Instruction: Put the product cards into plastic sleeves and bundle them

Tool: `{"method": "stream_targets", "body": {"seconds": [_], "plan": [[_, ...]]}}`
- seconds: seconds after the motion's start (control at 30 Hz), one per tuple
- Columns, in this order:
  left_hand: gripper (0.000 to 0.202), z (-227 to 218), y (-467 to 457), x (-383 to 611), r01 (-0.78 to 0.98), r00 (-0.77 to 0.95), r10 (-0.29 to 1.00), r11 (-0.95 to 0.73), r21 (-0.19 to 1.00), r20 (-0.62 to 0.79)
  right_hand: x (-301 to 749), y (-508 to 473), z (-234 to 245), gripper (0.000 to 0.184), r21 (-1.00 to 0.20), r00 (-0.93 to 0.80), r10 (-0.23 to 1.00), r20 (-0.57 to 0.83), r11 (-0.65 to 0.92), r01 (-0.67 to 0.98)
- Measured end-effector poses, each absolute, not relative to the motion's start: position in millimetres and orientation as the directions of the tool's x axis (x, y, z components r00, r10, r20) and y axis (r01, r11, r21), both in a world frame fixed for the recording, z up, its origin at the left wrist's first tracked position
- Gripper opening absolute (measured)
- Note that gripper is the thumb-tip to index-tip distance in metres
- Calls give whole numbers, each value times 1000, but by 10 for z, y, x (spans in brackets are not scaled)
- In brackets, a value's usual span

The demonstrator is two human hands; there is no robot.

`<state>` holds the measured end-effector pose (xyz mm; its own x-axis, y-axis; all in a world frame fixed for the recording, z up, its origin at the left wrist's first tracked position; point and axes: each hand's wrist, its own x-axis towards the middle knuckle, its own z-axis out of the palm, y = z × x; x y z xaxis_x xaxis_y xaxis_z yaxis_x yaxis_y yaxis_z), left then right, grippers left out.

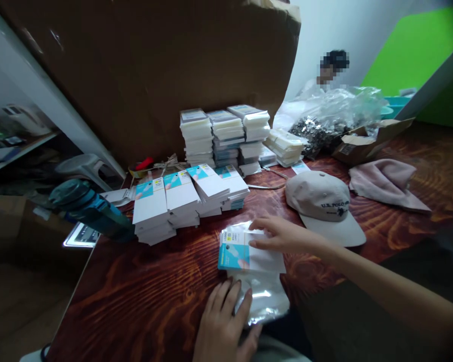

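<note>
In front of me on the table lies a white and blue printed card (234,256) with a small picture on it. My right hand (275,234) reaches in from the right, its fingers apart and resting on the card's upper part. Nearer to me is a clear plastic bag (266,296), shiny and flat, partly under the card's lower edge. My left hand (222,314) lies on the bag's left side with its fingers spread. Whether the card is one sheet or a thin pile is hard to tell.
Beyond the card stand piles of similar cards (183,193) and taller stacks of white packs (196,133). A blue bottle (92,206) leans at the left edge. A beige cap (319,193), pink cloth (385,181) and open cardboard box (370,143) are right. A person (309,90) sits behind.
</note>
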<state>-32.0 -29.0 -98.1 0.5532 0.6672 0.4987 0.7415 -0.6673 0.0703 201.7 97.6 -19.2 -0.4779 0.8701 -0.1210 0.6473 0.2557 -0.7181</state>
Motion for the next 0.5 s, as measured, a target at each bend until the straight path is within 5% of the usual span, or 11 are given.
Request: {"method": "stream_targets", "body": {"seconds": [0.1,0.23,0.5], "plan": [[37,-976,-283,-297,741,524,667,-663,102,530,1937,775,-232,72,-675,-504,858,-103,311,669],[34,-969,-276,-291,730,525,659,-674,113,539,1798,594,-422,104,-466,-513,854,-81,423,777],[32,-991,-244,-293,717,566,606,-697,30,559,1730,526,-529,96,-397,-474,880,-28,425,813]]}}
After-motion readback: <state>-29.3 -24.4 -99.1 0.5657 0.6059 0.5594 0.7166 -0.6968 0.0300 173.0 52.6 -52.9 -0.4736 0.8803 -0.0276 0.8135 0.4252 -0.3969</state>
